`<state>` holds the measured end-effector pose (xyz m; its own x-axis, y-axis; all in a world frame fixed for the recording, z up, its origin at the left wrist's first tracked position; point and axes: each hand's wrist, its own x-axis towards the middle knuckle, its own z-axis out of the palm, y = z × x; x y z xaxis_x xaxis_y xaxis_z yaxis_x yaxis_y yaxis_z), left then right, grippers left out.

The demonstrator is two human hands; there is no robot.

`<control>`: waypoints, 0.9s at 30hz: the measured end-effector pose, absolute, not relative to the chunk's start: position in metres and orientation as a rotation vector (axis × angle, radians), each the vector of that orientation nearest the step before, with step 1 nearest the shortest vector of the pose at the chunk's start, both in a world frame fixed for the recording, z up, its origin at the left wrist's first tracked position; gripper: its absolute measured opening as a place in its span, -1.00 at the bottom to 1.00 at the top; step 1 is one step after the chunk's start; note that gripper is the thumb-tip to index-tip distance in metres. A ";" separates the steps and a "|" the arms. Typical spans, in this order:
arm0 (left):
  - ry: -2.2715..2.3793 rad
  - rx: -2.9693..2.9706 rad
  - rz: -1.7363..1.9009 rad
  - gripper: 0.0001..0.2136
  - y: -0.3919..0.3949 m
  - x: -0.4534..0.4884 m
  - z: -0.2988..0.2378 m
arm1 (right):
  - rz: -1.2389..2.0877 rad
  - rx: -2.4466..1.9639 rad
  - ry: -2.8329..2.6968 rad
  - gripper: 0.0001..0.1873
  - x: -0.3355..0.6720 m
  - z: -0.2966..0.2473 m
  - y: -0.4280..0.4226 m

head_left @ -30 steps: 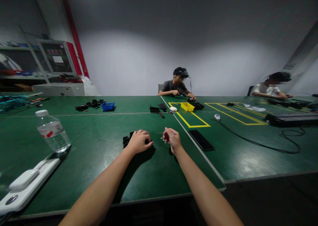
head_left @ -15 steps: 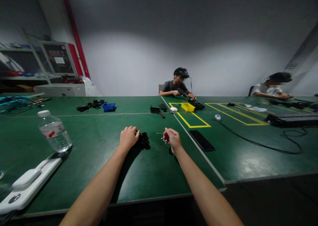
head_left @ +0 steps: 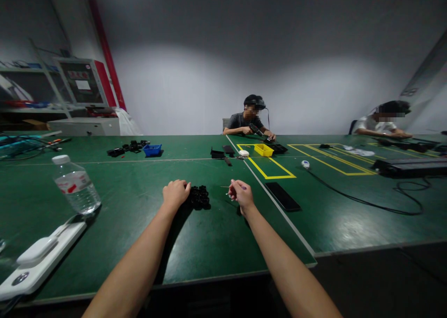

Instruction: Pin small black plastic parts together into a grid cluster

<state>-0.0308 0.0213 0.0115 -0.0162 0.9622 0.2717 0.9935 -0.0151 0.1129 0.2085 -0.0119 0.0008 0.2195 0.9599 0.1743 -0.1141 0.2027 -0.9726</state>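
My left hand (head_left: 175,192) rests on the green table (head_left: 209,243) with its fingers curled, touching the left side of a cluster of small black plastic parts (head_left: 199,197). My right hand (head_left: 240,194) is closed in a pinch around a thin screwdriver (head_left: 226,187) whose metal tip points left toward the black parts. The two hands are a short way apart, with the parts between them.
A water bottle (head_left: 75,186) stands at left, a white device (head_left: 38,258) lies near the front left edge. A black phone (head_left: 282,196) lies right of my right hand. A blue bin (head_left: 152,150) and yellow bin (head_left: 263,150) sit farther back. Two other people sit across the table.
My left hand slid left off the black parts, uncovering them; the cluster now lies to its right. My right hand has barely moved.
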 end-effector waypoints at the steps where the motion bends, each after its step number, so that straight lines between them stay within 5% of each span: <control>1: -2.136 -2.126 -0.402 -0.57 0.021 -0.031 0.011 | 0.976 -1.067 -1.031 -0.59 0.209 0.000 -0.011; 12: -2.232 -2.157 -0.291 -0.52 0.021 -0.030 0.014 | 0.821 -1.062 -1.006 -0.61 0.214 -0.015 0.002; 22: -2.131 -1.990 -0.545 -0.59 0.013 -0.023 0.024 | 0.640 -1.334 -1.327 -0.56 0.220 -0.020 0.002; 27: -1.954 -2.080 -0.700 -0.67 0.011 -0.016 0.022 | 0.433 -1.620 -1.542 -0.84 0.220 -0.016 -0.005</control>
